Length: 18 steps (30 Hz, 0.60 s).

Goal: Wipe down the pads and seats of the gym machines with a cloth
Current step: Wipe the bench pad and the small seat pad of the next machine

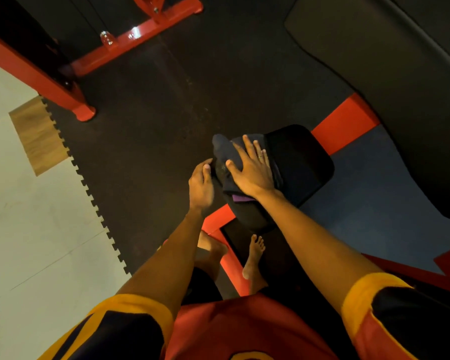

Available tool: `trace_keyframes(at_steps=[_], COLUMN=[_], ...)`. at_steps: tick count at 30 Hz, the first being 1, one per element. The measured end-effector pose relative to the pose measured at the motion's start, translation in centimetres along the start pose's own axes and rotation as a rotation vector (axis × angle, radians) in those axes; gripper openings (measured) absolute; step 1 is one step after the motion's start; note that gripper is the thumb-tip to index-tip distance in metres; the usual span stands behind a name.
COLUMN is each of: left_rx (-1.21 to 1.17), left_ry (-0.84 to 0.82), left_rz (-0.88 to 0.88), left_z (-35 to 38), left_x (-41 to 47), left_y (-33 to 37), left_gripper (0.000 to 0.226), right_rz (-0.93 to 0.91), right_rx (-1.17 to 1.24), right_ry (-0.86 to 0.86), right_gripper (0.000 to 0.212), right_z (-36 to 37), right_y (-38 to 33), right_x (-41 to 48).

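Rubber flooring (140, 113) surrounds the seat pad (299, 162). On it, the right hand (252, 170) presses the cloth (222, 152) with straight, spread fingers. The left hand (200, 183) curls at the pad's edge, grip unclear.

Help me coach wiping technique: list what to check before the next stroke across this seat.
1. Cloth lies on the seat pad: ok, though part of it hangs over the pad's edge.
2. Right hand lies flat on the cloth with fingers spread: ok.
3. Left hand secures the cloth's overhanging edge: cannot tell. It is at that edge, but a pinch is not clear.
4. Pad surface beyond the cloth has nothing lying on it: ok.
5. Pad already wiped clean: cannot tell. It is too dark to judge.
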<state>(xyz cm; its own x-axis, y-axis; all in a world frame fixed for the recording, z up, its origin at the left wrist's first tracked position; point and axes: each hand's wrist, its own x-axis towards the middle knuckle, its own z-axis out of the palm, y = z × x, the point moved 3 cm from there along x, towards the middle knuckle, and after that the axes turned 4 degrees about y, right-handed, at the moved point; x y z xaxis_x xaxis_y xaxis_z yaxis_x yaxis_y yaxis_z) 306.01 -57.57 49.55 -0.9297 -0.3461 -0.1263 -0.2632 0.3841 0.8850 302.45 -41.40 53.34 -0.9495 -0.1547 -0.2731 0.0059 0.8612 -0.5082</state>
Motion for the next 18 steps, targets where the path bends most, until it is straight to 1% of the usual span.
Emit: trace_keyframes(at_steps=[2, 4, 7, 10, 13, 15, 16, 18], left_rx=[-0.01, -0.021, -0.005, 0.012, 0.013, 0.035, 0.042, 0.043], left_ry=[0.019, 0.02, 0.06, 0.115, 0.178, 0.217, 0.226, 0.237], left_rz=[-0.026, -0.066, -0.05, -0.056, -0.091, -0.109, -0.119, -0.12], left_z=[-0.4, -0.7, -1.6, -2.4, -3.2, -3.7, -3.8, -4.1], left_x=[-0.4, -0.8, -1.7, -2.6, -2.9, -3.1, -3.3, -3.7], left_y=[-0.3, -0.7, -0.6, -0.2, 0.0, 0.3, 0.3, 0.1], left_gripper=[0.033, 0.03, 0.033, 0.032, 0.031, 0.03, 0.03, 0.028], right_rz=[-0.153, -0.246, -0.257, -0.282, -0.27, -0.247, -0.244, -0.285], right_rx=[-0.049, -0.139, -0.227, -0.267, -0.302, -0.331, -0.345, -0.351], right_ry=[0.04, 0.06, 0.092, 0.081, -0.015, -0.05, -0.054, -0.042], right_gripper=[0.073, 0.084, 0.088, 0.088, 0.073, 0.063, 0.063, 0.072], right_z=[0.9, 1.8, 2.6, 2.4, 2.2, 2.0, 1.9, 2.0], right_y=[-0.6, -0.2, 0.4, -1.5, -4.9, -6.2, -6.3, -5.7], right_x=[-2.8, -6.1, -8.6, -5.4, -0.1, 1.5, 1.3, -1.0])
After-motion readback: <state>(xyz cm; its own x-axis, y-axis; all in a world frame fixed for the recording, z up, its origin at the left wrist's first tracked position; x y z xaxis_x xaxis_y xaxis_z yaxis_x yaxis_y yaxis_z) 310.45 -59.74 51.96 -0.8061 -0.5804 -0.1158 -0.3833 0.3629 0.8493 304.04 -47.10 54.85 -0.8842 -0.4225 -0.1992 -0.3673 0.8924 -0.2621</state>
